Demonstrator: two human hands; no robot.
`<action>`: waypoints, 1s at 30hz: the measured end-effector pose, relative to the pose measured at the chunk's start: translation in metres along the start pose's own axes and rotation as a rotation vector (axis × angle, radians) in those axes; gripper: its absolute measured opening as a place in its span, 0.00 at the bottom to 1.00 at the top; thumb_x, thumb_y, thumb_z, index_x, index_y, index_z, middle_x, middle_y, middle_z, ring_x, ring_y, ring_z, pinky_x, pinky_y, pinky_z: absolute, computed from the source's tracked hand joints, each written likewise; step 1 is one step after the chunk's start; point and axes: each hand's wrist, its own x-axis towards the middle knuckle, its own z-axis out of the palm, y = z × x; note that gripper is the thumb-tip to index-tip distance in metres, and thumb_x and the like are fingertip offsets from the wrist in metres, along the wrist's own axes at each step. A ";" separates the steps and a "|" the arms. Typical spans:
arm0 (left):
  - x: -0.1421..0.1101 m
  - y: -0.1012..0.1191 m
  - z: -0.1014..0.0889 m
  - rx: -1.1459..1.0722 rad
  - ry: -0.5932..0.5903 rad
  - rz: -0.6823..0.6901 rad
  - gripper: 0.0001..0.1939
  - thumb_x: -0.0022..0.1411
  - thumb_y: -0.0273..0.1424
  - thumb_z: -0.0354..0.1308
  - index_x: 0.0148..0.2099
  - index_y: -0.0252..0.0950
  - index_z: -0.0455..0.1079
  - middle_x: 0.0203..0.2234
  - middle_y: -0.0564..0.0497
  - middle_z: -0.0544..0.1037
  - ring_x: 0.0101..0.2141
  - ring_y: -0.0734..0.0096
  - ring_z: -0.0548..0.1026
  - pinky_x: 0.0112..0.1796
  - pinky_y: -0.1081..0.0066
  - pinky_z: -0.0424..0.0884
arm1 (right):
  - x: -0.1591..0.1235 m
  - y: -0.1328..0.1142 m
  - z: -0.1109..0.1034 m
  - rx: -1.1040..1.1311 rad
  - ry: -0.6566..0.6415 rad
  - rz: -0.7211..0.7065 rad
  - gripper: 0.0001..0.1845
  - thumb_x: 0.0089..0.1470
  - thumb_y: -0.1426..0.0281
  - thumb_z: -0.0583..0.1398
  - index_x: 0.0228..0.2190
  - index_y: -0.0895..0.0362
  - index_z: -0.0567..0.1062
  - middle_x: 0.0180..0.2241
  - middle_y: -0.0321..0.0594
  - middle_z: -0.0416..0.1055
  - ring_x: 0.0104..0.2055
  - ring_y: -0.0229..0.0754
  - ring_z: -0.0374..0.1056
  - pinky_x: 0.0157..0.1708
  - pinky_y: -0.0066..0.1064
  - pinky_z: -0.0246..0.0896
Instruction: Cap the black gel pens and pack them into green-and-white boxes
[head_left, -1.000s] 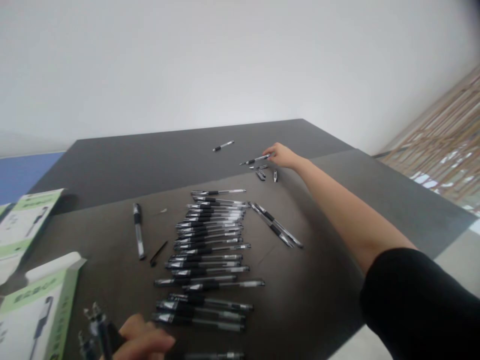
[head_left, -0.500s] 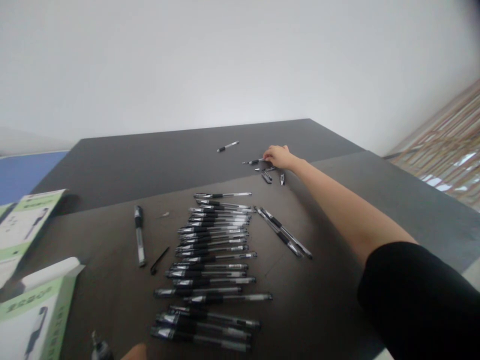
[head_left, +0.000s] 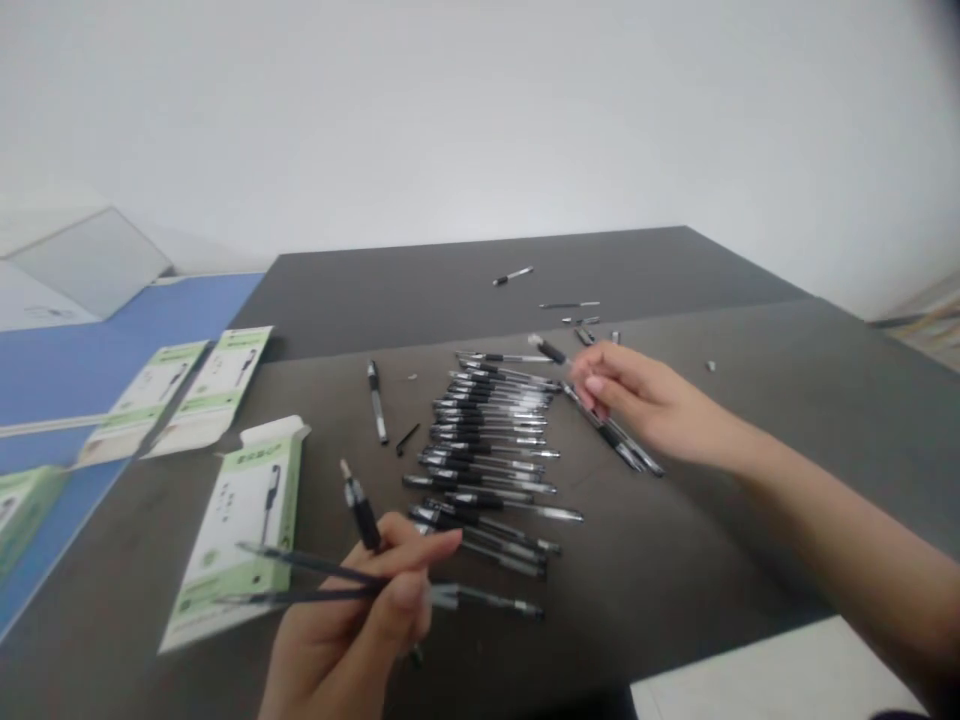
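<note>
My left hand [head_left: 352,630], low in the view, is closed round an uncapped gel pen with a black grip [head_left: 364,515] and two thin dark sticks that look like pen refills [head_left: 307,565]. Between the fingertips of my right hand [head_left: 637,395] is a clear pen barrel with a black grip [head_left: 551,349], slightly blurred and held above the table. A long row of capped gel pens [head_left: 491,450] lies between the hands. Two more pens [head_left: 619,435] rest slantwise below my right hand. My left fingers partly cover the row's near end.
White and green pen boxes [head_left: 244,520] lie at the left on the dark table [head_left: 420,290]. A single pen [head_left: 377,405] and a loose black pen cap [head_left: 407,438] are left of the row. Several pen parts [head_left: 581,320] and another pen [head_left: 513,276] lie at the back.
My right hand has drawn back from the far side, bringing the pen barrel with it. My left hand has risen into view with its pen and refills. The view has shifted left.
</note>
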 end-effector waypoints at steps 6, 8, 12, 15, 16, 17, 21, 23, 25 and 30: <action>0.006 0.015 0.004 -0.274 -0.107 0.064 0.11 0.58 0.42 0.72 0.41 0.44 0.86 0.25 0.54 0.67 0.19 0.85 0.58 0.18 0.81 0.56 | -0.075 -0.042 0.064 0.096 -0.049 -0.002 0.06 0.69 0.69 0.53 0.42 0.54 0.70 0.31 0.36 0.69 0.31 0.38 0.65 0.32 0.27 0.63; 0.005 0.019 0.006 -0.340 -0.102 0.079 0.13 0.56 0.43 0.73 0.40 0.43 0.86 0.20 0.57 0.62 0.18 0.86 0.55 0.17 0.82 0.53 | -0.085 -0.047 0.072 0.090 -0.039 -0.019 0.06 0.69 0.71 0.54 0.42 0.54 0.71 0.33 0.37 0.71 0.32 0.37 0.66 0.33 0.27 0.64; -0.002 0.024 0.006 -0.402 -0.115 0.118 0.13 0.54 0.42 0.75 0.40 0.42 0.86 0.22 0.54 0.69 0.16 0.89 0.55 0.16 0.82 0.53 | -0.098 -0.060 0.078 0.055 -0.002 -0.073 0.06 0.68 0.72 0.54 0.43 0.53 0.72 0.35 0.37 0.73 0.32 0.36 0.68 0.32 0.25 0.64; -0.008 0.024 0.004 -0.414 -0.129 0.091 0.11 0.56 0.41 0.74 0.37 0.40 0.86 0.22 0.54 0.70 0.17 0.89 0.55 0.16 0.84 0.51 | -0.104 -0.070 0.079 0.036 0.037 -0.103 0.07 0.68 0.74 0.54 0.42 0.53 0.71 0.33 0.35 0.73 0.30 0.34 0.68 0.30 0.23 0.63; -0.010 0.025 0.004 -0.413 -0.129 0.077 0.11 0.56 0.41 0.74 0.35 0.39 0.86 0.21 0.54 0.70 0.17 0.89 0.55 0.16 0.84 0.51 | -0.105 -0.072 0.079 0.030 0.047 -0.107 0.07 0.68 0.74 0.54 0.41 0.53 0.71 0.32 0.35 0.73 0.30 0.34 0.67 0.29 0.23 0.63; -0.011 0.025 0.003 -0.415 -0.130 0.068 0.11 0.56 0.41 0.74 0.35 0.39 0.86 0.21 0.54 0.69 0.17 0.89 0.56 0.16 0.85 0.51 | -0.105 -0.073 0.080 0.023 0.053 -0.108 0.07 0.68 0.74 0.54 0.41 0.53 0.71 0.32 0.34 0.72 0.30 0.34 0.67 0.29 0.23 0.62; -0.015 0.028 0.004 -0.411 -0.159 0.055 0.12 0.55 0.42 0.75 0.33 0.38 0.86 0.21 0.54 0.69 0.16 0.90 0.56 0.16 0.85 0.51 | -0.106 -0.075 0.079 -0.002 0.045 -0.103 0.07 0.68 0.74 0.54 0.42 0.53 0.72 0.32 0.35 0.73 0.29 0.35 0.67 0.28 0.24 0.63; -0.016 0.029 0.005 -0.408 -0.171 0.049 0.12 0.55 0.42 0.74 0.32 0.38 0.86 0.20 0.54 0.69 0.16 0.90 0.55 0.16 0.85 0.52 | -0.106 -0.076 0.079 0.000 0.032 -0.100 0.07 0.68 0.74 0.54 0.42 0.53 0.72 0.32 0.37 0.73 0.29 0.36 0.68 0.28 0.25 0.63; -0.015 0.030 0.004 -0.396 -0.164 0.030 0.12 0.55 0.42 0.75 0.32 0.38 0.86 0.21 0.54 0.70 0.16 0.91 0.56 0.16 0.86 0.52 | -0.107 -0.077 0.079 0.005 0.021 -0.099 0.07 0.68 0.73 0.54 0.42 0.52 0.71 0.33 0.38 0.74 0.30 0.37 0.69 0.29 0.26 0.64; -0.013 0.030 0.004 -0.387 -0.172 -0.006 0.13 0.54 0.42 0.75 0.29 0.38 0.85 0.20 0.55 0.69 0.15 0.91 0.54 0.16 0.86 0.51 | -0.107 -0.075 0.080 0.020 0.002 -0.105 0.07 0.68 0.74 0.54 0.43 0.52 0.71 0.35 0.38 0.75 0.32 0.37 0.70 0.31 0.26 0.66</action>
